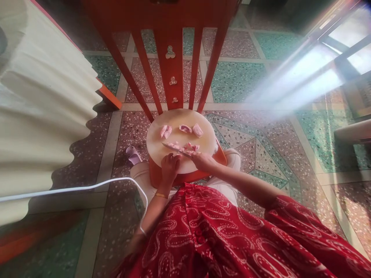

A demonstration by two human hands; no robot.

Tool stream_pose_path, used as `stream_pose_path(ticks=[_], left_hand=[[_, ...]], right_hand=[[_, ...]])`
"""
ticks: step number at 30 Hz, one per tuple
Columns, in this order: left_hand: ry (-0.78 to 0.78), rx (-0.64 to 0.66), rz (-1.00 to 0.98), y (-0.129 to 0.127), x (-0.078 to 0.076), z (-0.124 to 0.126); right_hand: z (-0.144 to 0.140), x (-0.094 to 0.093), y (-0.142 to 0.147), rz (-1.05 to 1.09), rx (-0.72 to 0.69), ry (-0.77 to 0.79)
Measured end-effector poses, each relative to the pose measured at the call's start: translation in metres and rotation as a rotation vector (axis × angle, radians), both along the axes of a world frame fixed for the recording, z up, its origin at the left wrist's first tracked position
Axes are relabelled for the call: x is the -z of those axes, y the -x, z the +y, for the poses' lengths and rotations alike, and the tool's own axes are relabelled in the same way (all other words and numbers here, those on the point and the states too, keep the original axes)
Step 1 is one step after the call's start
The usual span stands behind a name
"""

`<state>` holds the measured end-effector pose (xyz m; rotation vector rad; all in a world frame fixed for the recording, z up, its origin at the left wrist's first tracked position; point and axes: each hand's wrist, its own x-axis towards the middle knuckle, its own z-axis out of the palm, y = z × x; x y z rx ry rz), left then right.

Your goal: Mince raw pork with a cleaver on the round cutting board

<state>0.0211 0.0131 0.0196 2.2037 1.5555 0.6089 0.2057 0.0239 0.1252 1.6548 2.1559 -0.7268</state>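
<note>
A round pale cutting board (181, 116) rests on the seat of a red-orange wooden chair (188, 178). My right hand (204, 161) grips a knife (177, 150), whose blade points left across the board. Small chopped bits of pink meat (193, 146) lie along the blade. Farther back are larger pieces: a meat piece (166, 131) on the left, a darker-centred piece (185, 128) and a meat chunk (197, 130) on the right. My left hand (170, 166) is at the board's near edge, below the blade, fingers curled closed; whatever they may hold is hidden.
The chair's slatted back (168, 69) rises beyond the board. A cream cloth (40, 127) hangs at left, and a white cable (95, 186) runs to my left arm. A lilac slipper (133, 155) is on the speckled tile floor (237, 81). Bright glare covers the right.
</note>
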Motion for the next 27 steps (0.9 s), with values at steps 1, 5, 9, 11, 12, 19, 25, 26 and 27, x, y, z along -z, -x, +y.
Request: stream_pose_path(ticks=[1, 5, 9, 11, 12, 19, 25, 26, 27], left_hand=[[0.009, 0.003, -0.008, 0.000, 0.001, 0.001], [0.048, 0.036, -0.040, -0.003, 0.007, 0.011], [0.076, 0.042, -0.072, -0.003, 0.014, 0.016], [0.084, 0.037, -0.079, -0.002, 0.018, 0.016], [0.089, 0.040, -0.082, -0.001, 0.019, 0.016], [0.103, 0.074, -0.062, 0.001, 0.021, 0.015], [0.093, 0.042, -0.070, 0.000, 0.021, 0.013], [0.098, 0.036, -0.072, 0.000, 0.021, 0.013], [0.105, 0.032, -0.072, 0.000, 0.020, 0.014]], right_hand=[[-0.001, 0.001, 0.001, -0.001, -0.007, -0.006], [-0.005, 0.001, 0.004, -0.018, -0.008, -0.011], [-0.010, -0.003, 0.001, -0.042, 0.008, -0.010], [-0.009, -0.004, 0.002, -0.056, 0.006, -0.015], [-0.007, -0.004, 0.005, -0.060, 0.001, -0.017], [0.024, 0.010, 0.042, 0.002, -0.021, 0.007], [0.004, 0.012, 0.009, -0.033, -0.006, 0.055], [0.000, 0.011, 0.005, -0.041, 0.013, 0.066], [-0.002, 0.011, 0.004, -0.044, 0.029, 0.065]])
